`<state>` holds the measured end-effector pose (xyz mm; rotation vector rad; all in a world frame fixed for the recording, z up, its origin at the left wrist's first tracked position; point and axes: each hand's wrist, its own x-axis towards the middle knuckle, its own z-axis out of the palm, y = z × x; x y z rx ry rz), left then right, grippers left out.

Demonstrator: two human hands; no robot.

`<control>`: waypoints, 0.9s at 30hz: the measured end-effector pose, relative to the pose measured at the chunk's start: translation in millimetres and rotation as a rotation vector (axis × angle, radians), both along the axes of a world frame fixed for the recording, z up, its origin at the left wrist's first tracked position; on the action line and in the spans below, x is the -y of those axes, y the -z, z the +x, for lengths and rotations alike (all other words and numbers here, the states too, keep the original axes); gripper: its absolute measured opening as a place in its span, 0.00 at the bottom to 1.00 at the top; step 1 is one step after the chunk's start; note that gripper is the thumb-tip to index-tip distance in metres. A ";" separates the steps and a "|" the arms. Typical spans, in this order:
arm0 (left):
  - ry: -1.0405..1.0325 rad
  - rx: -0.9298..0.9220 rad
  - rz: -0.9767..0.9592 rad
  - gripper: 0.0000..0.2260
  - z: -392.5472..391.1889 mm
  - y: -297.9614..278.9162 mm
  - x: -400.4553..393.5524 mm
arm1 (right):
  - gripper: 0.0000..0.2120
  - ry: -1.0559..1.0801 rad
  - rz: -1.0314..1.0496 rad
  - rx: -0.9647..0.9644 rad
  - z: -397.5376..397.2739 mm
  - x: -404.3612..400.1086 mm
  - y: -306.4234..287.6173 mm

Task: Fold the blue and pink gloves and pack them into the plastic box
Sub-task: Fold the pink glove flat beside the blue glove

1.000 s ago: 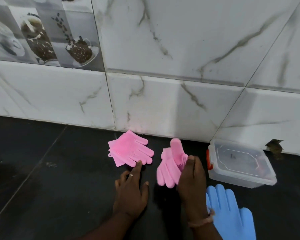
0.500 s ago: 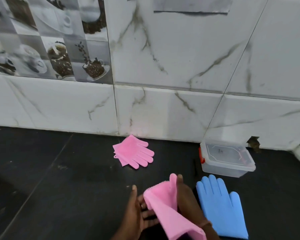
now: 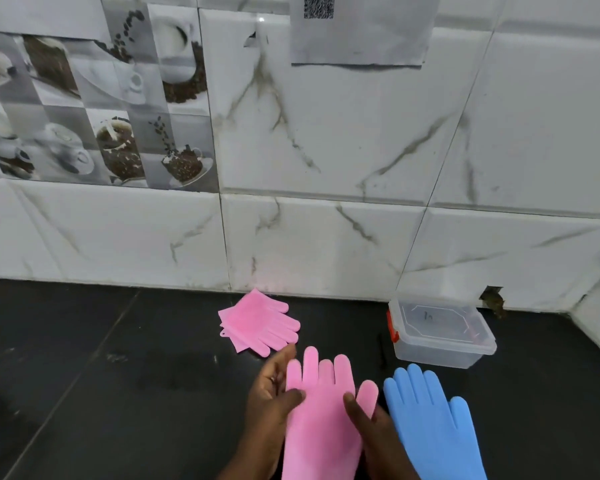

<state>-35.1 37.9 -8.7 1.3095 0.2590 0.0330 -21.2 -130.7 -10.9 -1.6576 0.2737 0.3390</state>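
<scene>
Pink glove (image 3: 321, 420) held flat between both hands near the front edge of the dark surface (image 3: 118, 393), fingers pointing toward the back wall. Left hand (image 3: 274, 393) cups the glove's left side, thumb laid over the palm area, fingers behind or beneath the glove's little-finger edge. Right hand (image 3: 374, 427) grips the right side, thumb pressed on top just below the glove's thumb. Both hands closed on this glove; whether its underside rests on the surface cannot be told.

Glove unfolded, full length showing, smooth face up, cuff running off the bottom of the view.

Blue glove (image 3: 433, 420) lies flat just right of the right hand, fingers also toward the wall, unfolded, not held.

Second pink glove (image 3: 257, 322), folded, lies near the back edge by the marble wall tiles (image 3: 326, 150), fingers pointing right, apart from the hands.

Plastic box (image 3: 437, 332) at the back edge, right of centre, clear lid on, red latch on its left end. Beyond the blue glove's fingertips, not touching.
</scene>
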 end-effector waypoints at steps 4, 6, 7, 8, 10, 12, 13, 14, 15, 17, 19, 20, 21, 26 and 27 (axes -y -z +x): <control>-0.195 -0.221 0.339 0.29 -4.9 21.1 -3.7 | 0.37 0.014 -0.428 -0.049 10.3 12.9 2.0; -0.189 -0.381 0.459 0.26 -15.6 39.4 -4.0 | 0.38 -0.001 -0.527 -0.017 5.4 14.7 6.5; -0.138 -0.374 0.516 0.26 -16.3 42.2 1.3 | 0.39 0.020 -0.551 0.021 5.0 19.4 15.6; -0.122 -0.335 0.489 0.27 -13.4 42.1 8.9 | 0.41 0.025 -0.501 0.041 4.3 21.8 23.9; -0.155 -0.250 0.342 0.29 -12.4 37.0 24.7 | 0.42 -0.050 -0.478 0.081 -2.3 25.3 26.7; -0.119 -0.274 0.375 0.23 -2.2 37.2 27.0 | 0.38 -0.062 -0.528 0.065 1.8 22.7 32.0; -0.150 -0.305 0.436 0.18 -2.9 33.3 25.1 | 0.37 -0.040 -0.515 0.042 4.5 19.9 30.3; -0.109 -0.391 0.548 0.15 -5.2 31.8 21.8 | 0.36 -0.018 -0.474 0.044 8.0 15.8 28.7; -0.109 -0.434 0.579 0.14 -8.9 33.5 15.6 | 0.36 0.006 -0.427 0.051 12.2 11.5 25.3; -0.100 -0.457 0.596 0.09 -16.9 36.5 4.4 | 0.34 0.080 -0.376 0.062 16.5 2.8 18.9; -0.119 -0.445 0.587 0.07 -19.9 34.6 2.1 | 0.32 0.150 -0.408 0.048 15.9 -2.2 22.0; -0.119 -0.434 0.573 0.08 -19.2 33.7 1.6 | 0.29 0.176 -0.446 0.054 13.1 -3.6 23.8; -0.115 -0.414 0.600 0.08 -19.3 35.2 0.6 | 0.26 0.186 -0.481 0.067 8.5 -4.8 27.4; -0.108 -0.354 0.714 0.08 -19.0 41.8 -5.2 | 0.18 0.091 -0.521 0.216 -5.1 -4.7 30.6; -0.111 -0.351 0.726 0.08 -18.7 43.5 -4.6 | 0.14 0.084 -0.508 0.235 -3.5 -4.0 28.6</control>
